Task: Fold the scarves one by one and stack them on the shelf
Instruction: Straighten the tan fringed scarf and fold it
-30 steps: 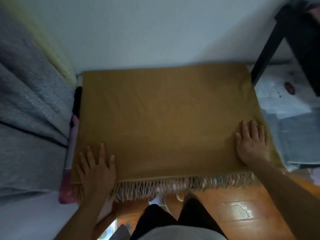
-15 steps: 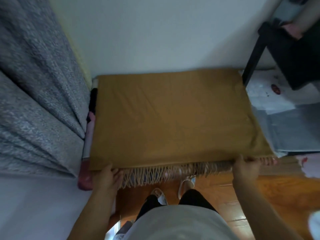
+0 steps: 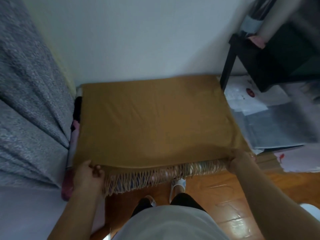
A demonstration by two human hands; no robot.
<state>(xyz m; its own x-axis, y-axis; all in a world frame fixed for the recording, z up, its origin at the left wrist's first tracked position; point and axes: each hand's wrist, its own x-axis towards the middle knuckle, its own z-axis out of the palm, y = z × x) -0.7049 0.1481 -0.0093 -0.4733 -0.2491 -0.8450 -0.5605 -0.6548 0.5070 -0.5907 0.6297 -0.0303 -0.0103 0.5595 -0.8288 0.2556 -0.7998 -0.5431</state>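
Palms-down, left hand and right hand have fingers clamped on the mustard scarf at its fringed near corners.

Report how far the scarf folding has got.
Done: the mustard scarf lies spread flat, fringe toward the person. In hand: the left hand and right hand each pinch a near corner, lifting that edge. Left: finishing this fold and stacking it; no shelf stack is visible.

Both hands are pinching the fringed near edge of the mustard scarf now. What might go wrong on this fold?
1. The left hand and right hand grip only the corners of the mustard-yellow fringed scarf; its middle may sag and fold crooked.
2. The dangling tassels may get tucked inside unevenly.
3. Lifting may drag the patterned fabric underneath.
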